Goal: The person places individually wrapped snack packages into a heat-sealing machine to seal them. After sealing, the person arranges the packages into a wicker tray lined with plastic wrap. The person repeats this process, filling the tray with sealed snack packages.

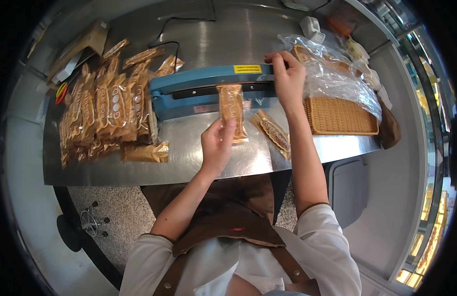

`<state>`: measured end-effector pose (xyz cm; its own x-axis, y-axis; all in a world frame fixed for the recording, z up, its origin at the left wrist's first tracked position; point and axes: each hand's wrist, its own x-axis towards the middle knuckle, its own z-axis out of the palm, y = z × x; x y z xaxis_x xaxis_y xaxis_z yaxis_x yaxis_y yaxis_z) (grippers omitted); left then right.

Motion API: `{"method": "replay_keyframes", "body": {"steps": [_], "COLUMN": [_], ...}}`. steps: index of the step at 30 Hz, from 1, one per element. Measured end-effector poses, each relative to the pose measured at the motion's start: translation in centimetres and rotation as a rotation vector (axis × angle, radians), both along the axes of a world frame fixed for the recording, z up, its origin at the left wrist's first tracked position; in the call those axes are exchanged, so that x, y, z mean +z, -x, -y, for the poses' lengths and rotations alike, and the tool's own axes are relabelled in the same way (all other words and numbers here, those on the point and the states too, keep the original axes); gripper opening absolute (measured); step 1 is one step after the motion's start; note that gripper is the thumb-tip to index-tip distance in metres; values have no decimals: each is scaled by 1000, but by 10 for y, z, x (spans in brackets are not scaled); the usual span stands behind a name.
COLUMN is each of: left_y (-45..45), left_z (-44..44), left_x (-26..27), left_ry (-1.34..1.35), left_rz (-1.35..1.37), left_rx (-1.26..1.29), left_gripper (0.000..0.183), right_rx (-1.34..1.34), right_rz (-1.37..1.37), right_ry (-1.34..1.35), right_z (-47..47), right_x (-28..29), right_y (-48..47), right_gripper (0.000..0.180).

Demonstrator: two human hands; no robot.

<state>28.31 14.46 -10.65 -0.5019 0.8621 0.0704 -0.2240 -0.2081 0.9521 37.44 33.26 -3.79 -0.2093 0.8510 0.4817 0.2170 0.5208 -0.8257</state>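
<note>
My left hand holds the lower part of a gold snack packet, thumb on top. The packet's upper end lies at the black sealing bar of a blue hand impulse sealer. Gripping the right end of the sealer's lever arm, my right hand has its fingers curled over it. Whether the arm is pressed fully down on the packet is hard to tell. Another gold packet lies slanted on the steel table, beside my right forearm.
A heap of gold packets covers the table's left side, with a cardboard box behind. At right stands a wicker basket under clear plastic bags. A black cord runs behind the sealer. A grey bin stands below the steel table.
</note>
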Motion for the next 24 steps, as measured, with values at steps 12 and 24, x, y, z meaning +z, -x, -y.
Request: {"method": "replay_keyframes", "body": {"steps": [12, 24], "left_y": [3, 4], "left_z": [8, 9], "left_x": [7, 8], "left_ry": [119, 105], "left_rz": [-70, -79], "left_rx": [-80, -93], "left_gripper": [36, 35], "right_rx": [-32, -35], "right_rz": [-21, -22], "right_ry": [-50, -63], "right_z": [-4, -5], "right_x": [-1, -3], "right_y": [0, 1], "right_gripper": [25, 25]}}
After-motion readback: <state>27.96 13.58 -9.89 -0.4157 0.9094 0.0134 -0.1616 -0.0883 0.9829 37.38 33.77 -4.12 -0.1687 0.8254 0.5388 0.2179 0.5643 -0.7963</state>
